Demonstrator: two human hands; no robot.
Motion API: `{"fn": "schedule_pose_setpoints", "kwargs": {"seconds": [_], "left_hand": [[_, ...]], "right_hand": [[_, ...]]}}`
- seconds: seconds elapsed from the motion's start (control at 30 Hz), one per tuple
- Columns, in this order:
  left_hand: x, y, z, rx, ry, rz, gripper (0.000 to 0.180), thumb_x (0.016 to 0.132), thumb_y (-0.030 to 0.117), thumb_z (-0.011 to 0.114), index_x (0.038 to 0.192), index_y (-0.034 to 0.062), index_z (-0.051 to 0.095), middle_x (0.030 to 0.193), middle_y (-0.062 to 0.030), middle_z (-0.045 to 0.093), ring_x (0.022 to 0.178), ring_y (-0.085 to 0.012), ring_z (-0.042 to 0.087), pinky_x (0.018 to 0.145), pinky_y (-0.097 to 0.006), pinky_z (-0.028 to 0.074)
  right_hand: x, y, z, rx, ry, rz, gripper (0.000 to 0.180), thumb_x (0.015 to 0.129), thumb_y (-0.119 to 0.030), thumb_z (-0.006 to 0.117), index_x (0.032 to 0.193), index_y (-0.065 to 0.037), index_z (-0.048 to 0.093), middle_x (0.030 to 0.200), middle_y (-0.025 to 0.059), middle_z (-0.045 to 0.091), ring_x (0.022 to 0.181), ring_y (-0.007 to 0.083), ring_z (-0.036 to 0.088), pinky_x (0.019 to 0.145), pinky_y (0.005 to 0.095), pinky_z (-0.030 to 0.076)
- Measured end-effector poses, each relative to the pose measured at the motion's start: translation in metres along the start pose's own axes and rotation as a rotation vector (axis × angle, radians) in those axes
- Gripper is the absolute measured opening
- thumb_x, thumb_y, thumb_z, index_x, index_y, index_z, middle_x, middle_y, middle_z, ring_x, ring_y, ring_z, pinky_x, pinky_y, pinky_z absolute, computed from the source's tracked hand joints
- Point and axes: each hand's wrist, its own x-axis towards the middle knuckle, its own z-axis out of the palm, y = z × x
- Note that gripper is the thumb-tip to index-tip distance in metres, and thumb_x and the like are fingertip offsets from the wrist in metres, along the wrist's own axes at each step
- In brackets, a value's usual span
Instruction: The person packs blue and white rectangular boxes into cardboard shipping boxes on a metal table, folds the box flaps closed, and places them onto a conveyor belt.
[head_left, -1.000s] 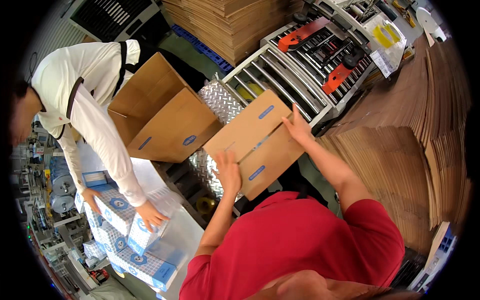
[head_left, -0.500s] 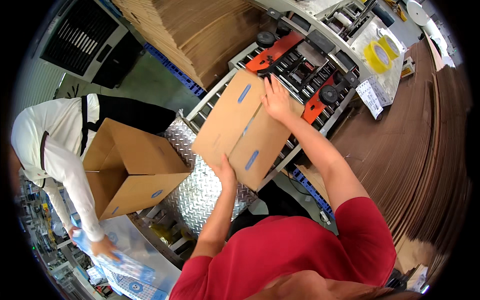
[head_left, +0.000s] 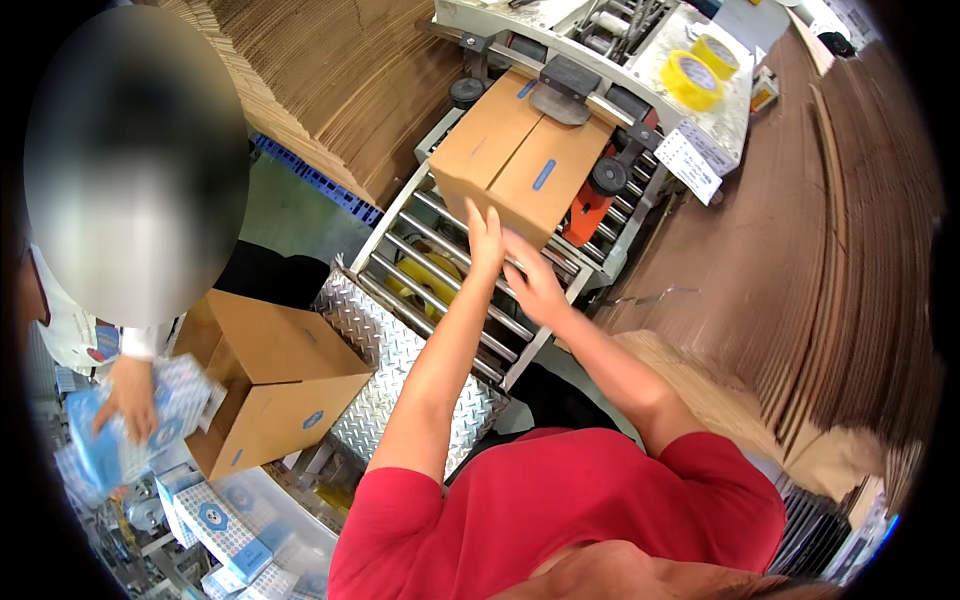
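Note:
A closed cardboard box (head_left: pixel 482 150) with blue printed marks lies on the roller conveyor (head_left: pixel 420 232), its far end under the sealing machine's black head (head_left: pixel 568 85). My left hand (head_left: pixel 487 240) is at the box's near side, fingers stretched out. Just right of it, my right hand (head_left: pixel 537 285) has its fingers apart, close to the near lower edge of the box. Neither hand holds anything. Whether the fingertips touch the cardboard, I cannot tell.
An open cardboard box (head_left: pixel 290 400) stands on the left beside the diamond-plate metal sheet (head_left: pixel 375 330). A co-worker's hand (head_left: pixel 130 400) holds blue-and-white packages. Flat cardboard stacks (head_left: pixel 740 270) rise at right and far left. Yellow tape rolls (head_left: pixel 692 80) sit on the machine.
The closed box has moved away from me along the rollers, into the machine. My hands have come off its top to its near side. The co-worker has lifted packages toward the open box.

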Motion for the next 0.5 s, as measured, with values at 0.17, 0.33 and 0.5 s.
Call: {"fn": "schedule_pose_setpoints", "kwargs": {"seconds": [0.17,0.33,0.5], "left_hand": [[-0.2,-0.091,-0.106,0.41,-0.665,-0.367,0.042,0.09,0.031,0.045,0.12,0.0013,0.043,0.125,-0.0249,0.047,0.113,-0.0373,0.046,0.093,-0.043,0.037],[-0.467,-0.245,-0.273,0.864,-1.005,-0.305,0.056,0.086,0.043,0.045,0.125,0.0027,0.047,0.124,-0.0272,0.048,0.117,-0.0395,0.046,0.098,-0.044,0.036],[-0.485,-0.194,-0.347,0.844,-1.001,-0.399,0.051,0.086,0.041,0.043,0.111,-0.0007,0.057,0.102,-0.0272,0.06,0.096,-0.0426,0.058,0.083,-0.044,0.046]], "right_hand": [[-0.093,-0.176,-0.125,-0.698,-0.094,-0.374,0.022,0.074,-0.008,0.063,0.095,-0.003,0.063,0.104,0.0106,0.062,0.096,0.0299,0.058,0.082,0.0388,0.046],[-0.147,-0.352,-0.307,-1.372,0.676,-0.215,0.024,0.082,-0.023,0.056,0.098,-0.006,0.061,0.104,0.0103,0.062,0.096,0.0308,0.058,0.082,0.0412,0.046],[-0.127,-0.393,-0.447,-1.722,0.693,0.064,0.038,0.089,-0.037,0.047,0.113,-0.01,0.058,0.11,0.0103,0.062,0.094,0.0299,0.061,0.082,0.0367,0.047]]}}
